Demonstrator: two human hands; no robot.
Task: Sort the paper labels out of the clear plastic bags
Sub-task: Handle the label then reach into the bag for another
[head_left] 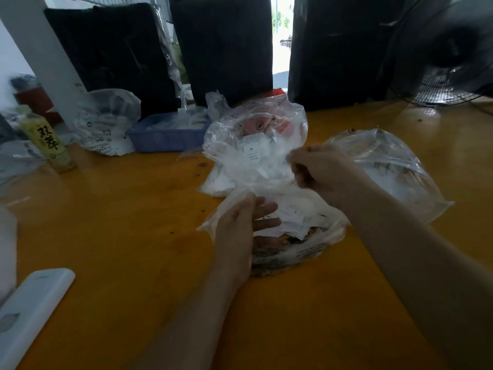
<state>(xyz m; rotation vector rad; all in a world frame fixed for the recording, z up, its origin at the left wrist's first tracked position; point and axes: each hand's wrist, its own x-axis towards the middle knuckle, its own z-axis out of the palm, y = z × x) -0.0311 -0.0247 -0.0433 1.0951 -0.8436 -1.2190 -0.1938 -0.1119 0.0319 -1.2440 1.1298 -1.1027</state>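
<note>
A crumpled clear plastic bag [240,156] is lifted above the orange table [120,222], with a white paper label [252,148] marked M showing through it. My right hand [317,172] grips the bag's right side with curled fingers. My left hand [240,228] pinches the film at the bag's lower edge, thumb against the plastic. Beneath the hands lies a printed clear bag [298,244] holding several white labels [290,217]. Another clear bag [386,166] with white contents lies to the right.
A blue tray [165,137] with plastic pieces stands behind, a stuffed clear bag [106,121] left of it. A yellow-labelled bottle [48,140] is at the left. A white flat device [29,313] lies near left. Dark boxes [221,46] and a fan [448,54] line the back.
</note>
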